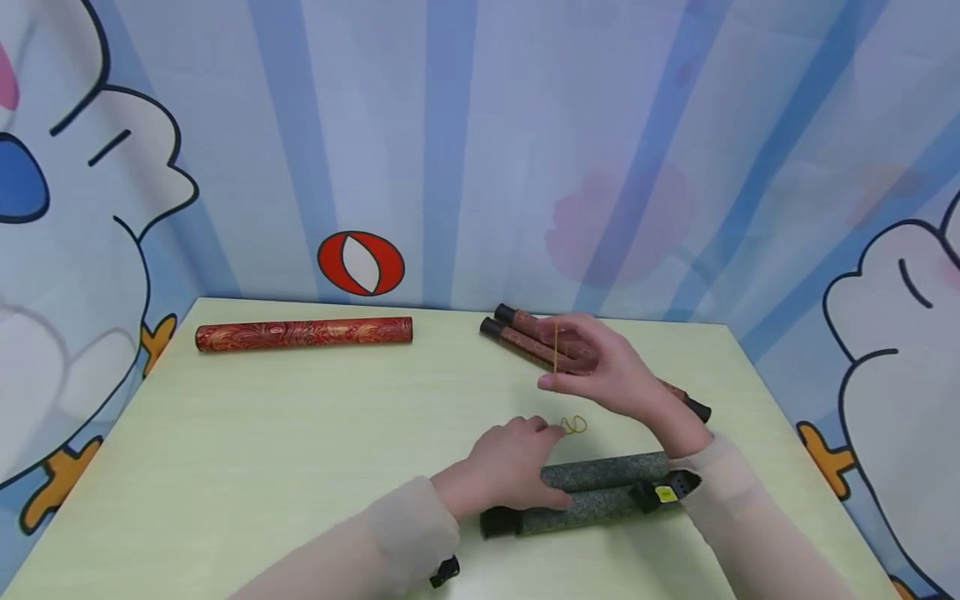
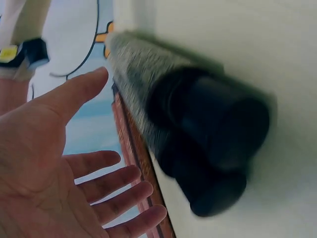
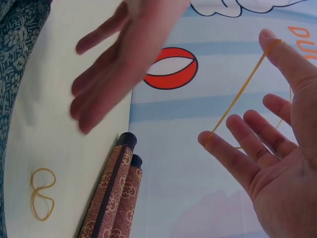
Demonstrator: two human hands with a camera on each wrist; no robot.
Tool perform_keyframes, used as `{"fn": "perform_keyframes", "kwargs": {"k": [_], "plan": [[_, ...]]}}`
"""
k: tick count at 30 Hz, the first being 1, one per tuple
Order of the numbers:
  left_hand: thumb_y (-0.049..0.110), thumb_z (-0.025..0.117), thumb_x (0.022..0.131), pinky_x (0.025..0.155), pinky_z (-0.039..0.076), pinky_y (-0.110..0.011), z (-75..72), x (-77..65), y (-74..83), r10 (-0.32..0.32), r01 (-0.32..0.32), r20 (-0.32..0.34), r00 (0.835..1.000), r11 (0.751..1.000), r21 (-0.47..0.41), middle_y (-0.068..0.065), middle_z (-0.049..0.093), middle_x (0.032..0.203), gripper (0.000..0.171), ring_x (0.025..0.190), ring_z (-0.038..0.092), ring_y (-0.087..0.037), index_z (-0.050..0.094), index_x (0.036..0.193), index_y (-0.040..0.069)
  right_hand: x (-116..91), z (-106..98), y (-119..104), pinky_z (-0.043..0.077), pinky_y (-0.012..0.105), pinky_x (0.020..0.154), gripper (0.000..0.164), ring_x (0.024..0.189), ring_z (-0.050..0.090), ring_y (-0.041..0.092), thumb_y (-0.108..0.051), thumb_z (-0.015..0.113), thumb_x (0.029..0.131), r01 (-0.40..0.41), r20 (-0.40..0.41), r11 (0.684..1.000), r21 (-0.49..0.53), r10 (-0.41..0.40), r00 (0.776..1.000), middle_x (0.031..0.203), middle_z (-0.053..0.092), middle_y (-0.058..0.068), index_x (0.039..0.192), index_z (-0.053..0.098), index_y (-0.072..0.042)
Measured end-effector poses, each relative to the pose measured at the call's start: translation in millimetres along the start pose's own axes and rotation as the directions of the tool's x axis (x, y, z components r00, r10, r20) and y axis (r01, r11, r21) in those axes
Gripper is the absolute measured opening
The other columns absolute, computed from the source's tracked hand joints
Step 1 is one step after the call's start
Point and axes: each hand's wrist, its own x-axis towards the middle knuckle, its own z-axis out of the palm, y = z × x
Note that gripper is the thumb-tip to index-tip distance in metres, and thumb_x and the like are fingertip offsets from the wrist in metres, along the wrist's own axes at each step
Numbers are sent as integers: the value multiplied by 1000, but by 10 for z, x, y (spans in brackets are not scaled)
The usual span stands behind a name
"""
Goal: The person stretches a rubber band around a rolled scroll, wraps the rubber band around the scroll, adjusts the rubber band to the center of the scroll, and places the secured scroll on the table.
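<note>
A yellow rubber band (image 3: 242,89) is stretched between the thumb and fingers of my right hand (image 1: 607,367), which are spread and fairly straight. This hand is raised in front of two brown patterned scrolls (image 1: 517,340) with black ends. My left hand (image 1: 506,467) hovers over the left part of two rolled grey scrolls (image 1: 607,471), fingers extended and palm bare in the left wrist view. Black end knobs (image 2: 223,119) of the grey scrolls show large there. A second, loose rubber band (image 1: 576,425) lies twisted on the table just past the left fingertips.
A red and gold patterned roll (image 1: 303,333) lies at the table's back left. The pale table (image 1: 300,433) meets a printed cloth backdrop (image 1: 510,150) at the rear and sides. Black wrist cameras (image 1: 667,490) are strapped at both sleeves.
</note>
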Motion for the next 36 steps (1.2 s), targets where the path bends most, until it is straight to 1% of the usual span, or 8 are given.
{"fn": "perform_keyframes", "kwargs": {"k": [3,6,11,15,21,24,29,36], "plan": [[67,80,87,95,60,-41,58,36,96,14,-16,28,999,999,51,-3,60,149,87,132,61,-24,56,156,20,-1,-11,0,56,60,105,69,139,57,42,-12,86,92,3,8,1000,-2,-3,1000,152,53,18,153,55,-12],[69,81,85,92,60,-40,102,66,179,25,-29,45,999,995,94,-1,62,147,88,128,62,-22,57,154,21,-5,-15,0,56,59,105,70,140,57,41,-13,86,92,0,11,1000,-9,0,1000,153,52,19,154,54,-13],[71,85,79,83,59,-36,184,85,266,42,-44,20,999,985,164,2,66,132,85,114,66,-18,63,143,20,-2,-11,13,56,59,105,70,140,56,43,-14,86,92,-8,11,1000,-23,8,1000,153,52,18,154,54,-14],[71,87,75,79,59,-34,243,101,297,40,-42,12,999,977,208,3,67,123,84,108,66,-16,64,138,20,-2,-6,16,57,59,104,70,139,56,44,-15,86,92,-10,11,999,-31,10,1000,152,53,17,154,54,-14],[70,87,76,79,60,-33,321,143,287,29,-47,79,996,969,243,3,66,122,87,108,65,-16,60,143,21,-21,-4,21,55,61,105,70,139,56,44,-13,85,93,-7,19,1000,-22,7,1000,151,53,17,155,53,-11],[70,87,77,78,59,-31,345,156,292,36,-58,89,995,962,268,4,67,121,87,106,65,-15,60,143,21,-26,-7,26,56,60,104,70,139,57,45,-13,86,93,-11,21,1000,-27,12,1000,150,54,18,154,53,-11],[68,91,74,75,58,-30,351,154,311,44,-61,64,997,952,300,4,67,114,83,99,65,-14,62,136,21,-38,-23,27,56,60,104,71,139,57,42,-16,86,93,-34,26,998,-43,35,999,153,52,18,155,52,-11],[58,92,78,67,58,-31,370,109,336,58,-52,-7,998,936,347,3,67,107,68,91,65,-14,66,128,19,-38,-48,30,56,59,105,74,139,58,38,-22,88,92,-84,17,996,-33,84,996,153,52,18,156,51,-13]]}}
